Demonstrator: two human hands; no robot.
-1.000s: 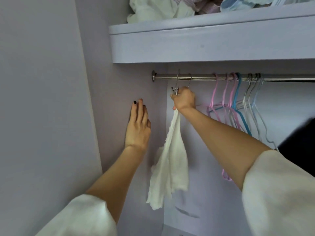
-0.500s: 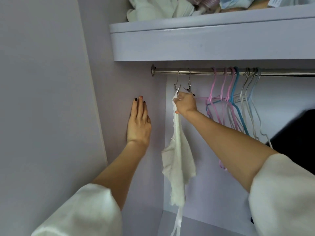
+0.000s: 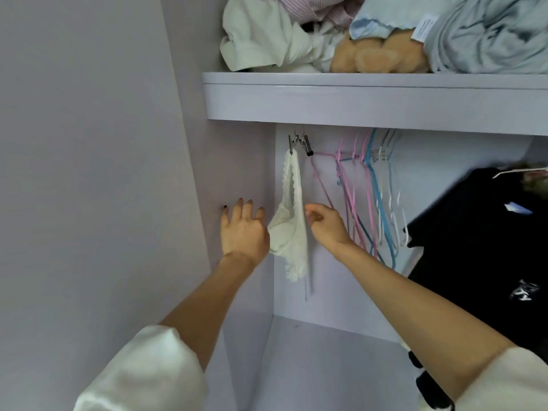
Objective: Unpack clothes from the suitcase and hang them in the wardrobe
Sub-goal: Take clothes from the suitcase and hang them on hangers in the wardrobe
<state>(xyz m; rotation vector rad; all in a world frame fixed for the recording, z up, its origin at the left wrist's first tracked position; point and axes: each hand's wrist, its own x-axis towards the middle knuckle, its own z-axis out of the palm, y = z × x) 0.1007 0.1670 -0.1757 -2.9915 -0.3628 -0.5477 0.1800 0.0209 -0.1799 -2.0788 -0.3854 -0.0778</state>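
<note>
Head view: white lace garment hangs centre frame from a metal clip just under the shelf; 2nd clip beside it w/ nothing in it. Garment drops between both hands.

Left hand, centre-left: fingers straight & spread, flat against wardrobe side wall, holding nothing. Its right edge is next to the garment; can't tell if touching.

Right hand, centre: fingers loosely curled, nothing in grip, just right of garment, apart from it. Slightly blurred.

Right of clips: bunch of bare hangers, pink, blue, white, hooks hidden behind shelf edge. Far right: black garment w/ white print, hanging.

Top of frame, on shelf: pile of clothes – white, striped, light blue – plus a tan plush item.

Bottom corners: white sleeves on both forearms.
</note>
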